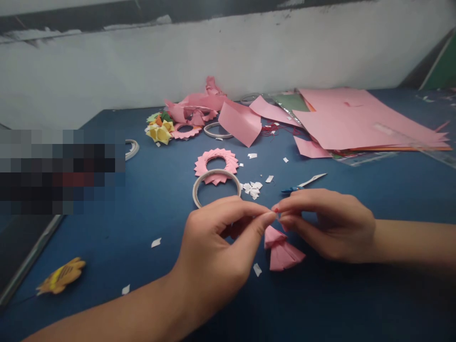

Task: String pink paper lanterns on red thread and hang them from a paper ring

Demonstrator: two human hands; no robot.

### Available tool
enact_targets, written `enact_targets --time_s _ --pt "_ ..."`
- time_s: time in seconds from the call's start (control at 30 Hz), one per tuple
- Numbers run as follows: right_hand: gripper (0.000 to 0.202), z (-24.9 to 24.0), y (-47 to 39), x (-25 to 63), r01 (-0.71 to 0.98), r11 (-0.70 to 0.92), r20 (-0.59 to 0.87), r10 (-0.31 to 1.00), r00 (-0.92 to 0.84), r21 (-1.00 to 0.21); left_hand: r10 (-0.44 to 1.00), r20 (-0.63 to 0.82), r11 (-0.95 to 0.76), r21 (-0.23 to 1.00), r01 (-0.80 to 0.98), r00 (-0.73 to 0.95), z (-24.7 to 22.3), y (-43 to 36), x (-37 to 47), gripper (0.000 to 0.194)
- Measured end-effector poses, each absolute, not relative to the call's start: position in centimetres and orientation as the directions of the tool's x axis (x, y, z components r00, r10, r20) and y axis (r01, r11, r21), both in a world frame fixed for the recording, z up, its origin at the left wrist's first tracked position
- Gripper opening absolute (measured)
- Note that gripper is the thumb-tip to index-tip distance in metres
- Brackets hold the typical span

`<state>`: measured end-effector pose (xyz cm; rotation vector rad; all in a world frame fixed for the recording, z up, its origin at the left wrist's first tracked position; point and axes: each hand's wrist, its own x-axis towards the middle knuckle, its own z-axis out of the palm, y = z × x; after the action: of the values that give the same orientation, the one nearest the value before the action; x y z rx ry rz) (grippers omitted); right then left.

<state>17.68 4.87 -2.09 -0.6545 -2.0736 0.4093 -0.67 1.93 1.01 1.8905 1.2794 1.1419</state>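
Observation:
My left hand [223,242] and my right hand [329,225] meet fingertip to fingertip above the blue table. Each pinches thumb against forefinger. A tiny red bit [276,210] shows where the tips meet; it is too small to name. Just below the fingertips lies a pleated pink paper bow shape [283,254], partly covered by the fingers. Behind my left hand, a roll of tape [195,192] overlaps a pink folded-paper ring [228,159]. A craft knife or scissors with a blue handle [290,190] rests beyond my right hand.
Small white scraps [253,191] lie scattered on the blue table [117,228]. Pink paper sheets [356,123] and a clear ruler [416,145] are at the back right. Yellow folded-paper flowers [160,130] stand at the back left. A brown-yellow ornament [64,276] lies front left.

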Motion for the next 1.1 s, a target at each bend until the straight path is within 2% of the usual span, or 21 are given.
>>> enact_targets --time_s 0.23,0.37,0.6,0.73,0.77,0.8,0.87,0.93,0.97,1.1 --pt "0.010 -2.0 4.9 17.5 0.277 0.814 0.680 0.579 -0.450 -0.510 0.889 0.382 -0.456 0.705 0.543 0.251 1.2 1.7 -0.8 0.010" --pt "0.010 -2.1 4.9 17.6 0.281 0.826 0.691 0.562 -0.455 -0.488 0.897 0.365 -0.442 0.718 0.538 0.251 1.3 1.7 -0.8 0.011" --pt "0.011 -2.1 4.9 17.7 0.275 0.814 0.673 0.578 -0.462 -0.511 0.966 0.185 -0.247 0.869 0.429 0.181 1.5 2.1 -0.8 0.012" --pt "0.009 -2.0 4.7 17.6 0.259 0.807 0.673 0.587 -0.449 -0.531 0.995 -0.051 0.023 0.949 0.316 0.082 1.5 2.8 -1.0 0.010" --pt "0.009 -2.0 4.7 17.6 0.269 0.806 0.672 0.590 -0.447 -0.528 0.996 -0.071 0.054 0.952 0.300 0.045 1.6 2.8 -1.0 0.011" --pt "0.009 -2.0 4.6 17.5 0.281 0.803 0.670 0.595 -0.444 -0.526 0.999 -0.041 0.036 0.950 0.310 0.011 1.6 2.8 -1.0 0.011" --pt "0.007 -1.9 4.6 17.4 0.313 0.786 0.660 0.618 -0.427 -0.534 0.988 0.154 -0.140 0.907 0.398 -0.004 1.6 2.4 -1.0 0.008" --pt "0.004 -1.9 4.6 17.3 0.324 0.766 0.650 0.643 -0.406 -0.555 0.922 0.385 -0.350 0.787 0.507 0.039 1.7 1.7 -0.8 0.007" --pt "0.004 -1.9 4.6 17.3 0.321 0.761 0.648 0.649 -0.398 -0.564 0.891 0.450 -0.405 0.735 0.544 0.055 1.7 1.3 -0.7 0.009" --pt "0.004 -1.9 4.7 17.3 0.282 0.771 0.659 0.635 -0.403 -0.571 0.858 0.493 -0.469 0.634 0.615 0.146 1.5 0.8 -0.5 0.013"
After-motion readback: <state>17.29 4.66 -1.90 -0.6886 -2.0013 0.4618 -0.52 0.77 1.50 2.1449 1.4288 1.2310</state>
